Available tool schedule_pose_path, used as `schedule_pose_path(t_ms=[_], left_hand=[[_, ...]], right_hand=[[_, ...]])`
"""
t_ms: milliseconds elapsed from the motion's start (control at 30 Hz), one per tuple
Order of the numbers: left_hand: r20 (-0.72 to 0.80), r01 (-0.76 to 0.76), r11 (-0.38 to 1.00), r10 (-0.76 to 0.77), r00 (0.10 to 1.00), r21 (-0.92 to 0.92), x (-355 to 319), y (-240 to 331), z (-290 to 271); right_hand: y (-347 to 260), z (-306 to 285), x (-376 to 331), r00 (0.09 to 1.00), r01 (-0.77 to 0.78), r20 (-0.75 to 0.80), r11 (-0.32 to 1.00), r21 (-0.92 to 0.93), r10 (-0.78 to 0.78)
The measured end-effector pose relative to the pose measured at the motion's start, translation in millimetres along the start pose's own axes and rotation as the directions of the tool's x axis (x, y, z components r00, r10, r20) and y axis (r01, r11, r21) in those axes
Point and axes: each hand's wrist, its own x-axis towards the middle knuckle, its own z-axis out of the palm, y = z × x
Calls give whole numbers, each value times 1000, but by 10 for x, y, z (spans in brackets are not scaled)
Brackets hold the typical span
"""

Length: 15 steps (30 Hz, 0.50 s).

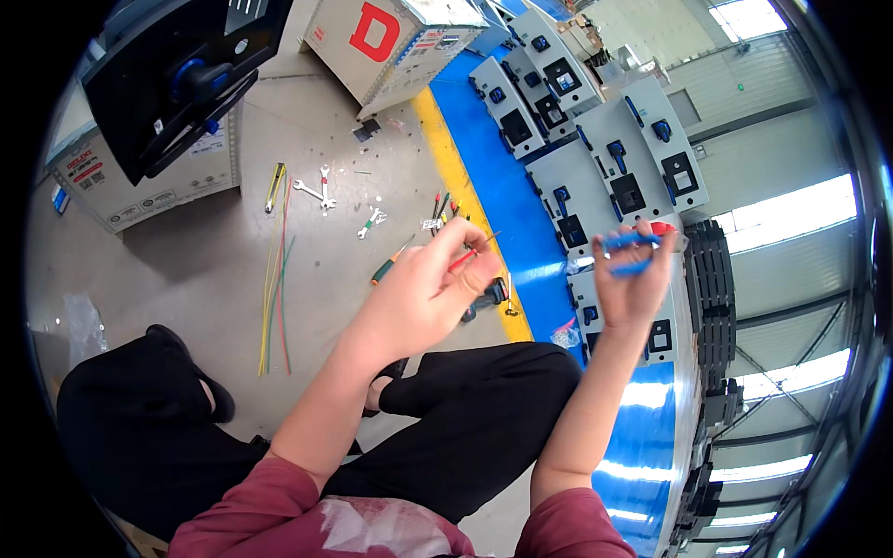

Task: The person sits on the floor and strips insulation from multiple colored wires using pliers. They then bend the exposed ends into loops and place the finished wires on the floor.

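My left hand [423, 288] is raised in front of my knees, its thumb and fingers pinched on a thin red wire [462, 260]. The wire's thin end pokes out past the fingertips to the right. Off to the right, my right hand [634, 293] is held up with its fingers wrapped round blue-handled pliers [633, 242]. Motion blurs this tool, so its exact type is unclear; a red part shows at its upper right. The pliers and the wire are apart.
On the floor lie a utility knife [274, 188], wrenches [321, 192], a screwdriver [391, 262], long coloured wires [270, 298] and a dark power tool [487, 298]. Cartons [158, 181] stand at the far left. Grey panels [581, 177] with black fittings line the blue floor strip.
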Motion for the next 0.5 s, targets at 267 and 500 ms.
schedule_pose_path(t_ms=[267,500], left_hand=[[363,384,770,-213,907,-509,-43,-377,22],[143,455,851,-433,890,-262,37,-429,244]], right_hand=[[1101,-2203,-836,887,-308,-359,951,11,291],[3533,-3864,-3142,355,-857,-932,421,-296,67]])
